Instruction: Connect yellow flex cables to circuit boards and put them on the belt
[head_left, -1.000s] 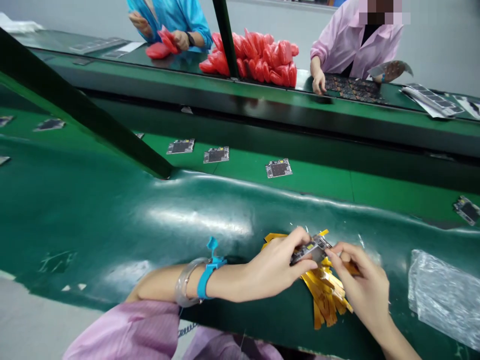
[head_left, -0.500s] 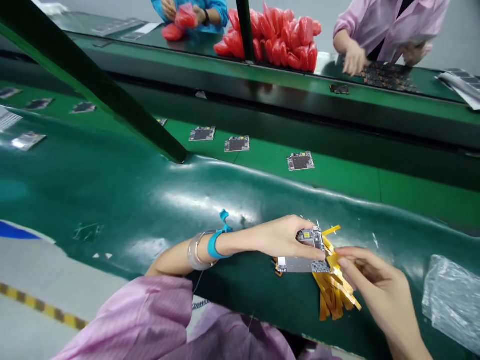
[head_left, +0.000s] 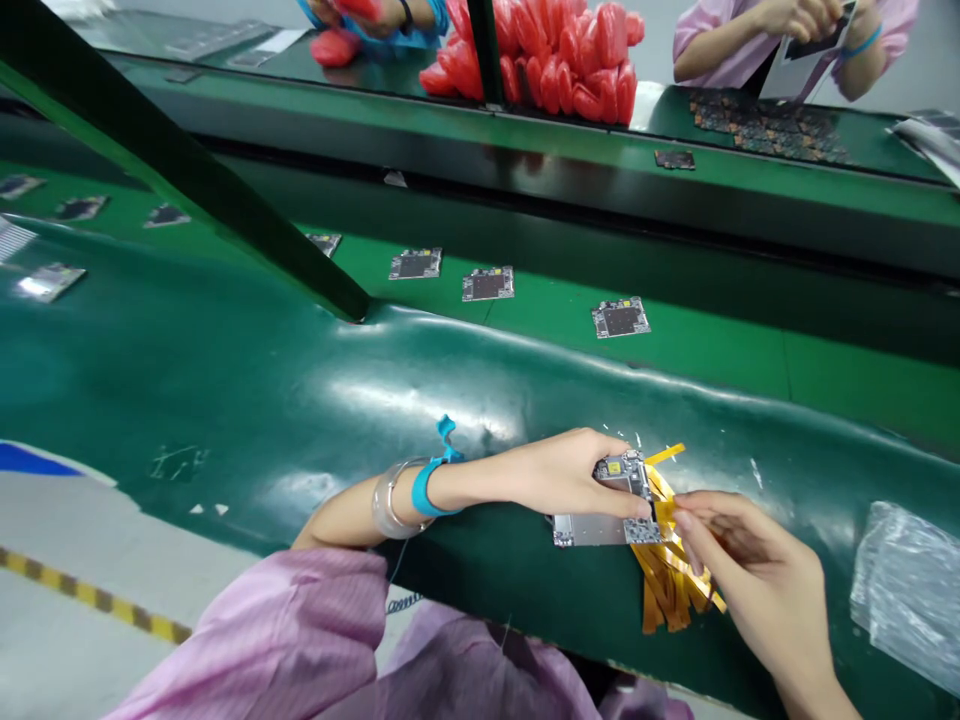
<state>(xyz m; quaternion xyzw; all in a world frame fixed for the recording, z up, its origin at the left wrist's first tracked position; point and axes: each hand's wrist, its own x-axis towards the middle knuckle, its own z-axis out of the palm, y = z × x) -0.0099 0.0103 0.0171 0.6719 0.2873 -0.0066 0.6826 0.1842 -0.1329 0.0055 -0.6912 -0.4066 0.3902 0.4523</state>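
My left hand (head_left: 574,472) is closed on a grey circuit board (head_left: 600,530), its thumb lying across the board near the right edge. A blue strap and a clear bangle circle that wrist. At the board's right edge, my right hand (head_left: 739,555) pinches the end of an orange flex cable (head_left: 664,512) between thumb and forefinger. The cable end meets the board's edge; whether it is joined there I cannot tell. Under and beside the board lies a bundle of orange flex cables (head_left: 664,590) on the green mat.
Several circuit boards (head_left: 489,284) lie on the green belt (head_left: 712,350) beyond the mat. A dark green post (head_left: 225,200) slants across the left. Clear plastic bags (head_left: 907,590) lie at right. Across the line, two people work beside red packets (head_left: 555,60) and small boards (head_left: 765,125).
The boards on the belt have shifted a little to the right. My hands hold nearly the same place. The co-worker at upper right has raised their hands and now holds a sheet.
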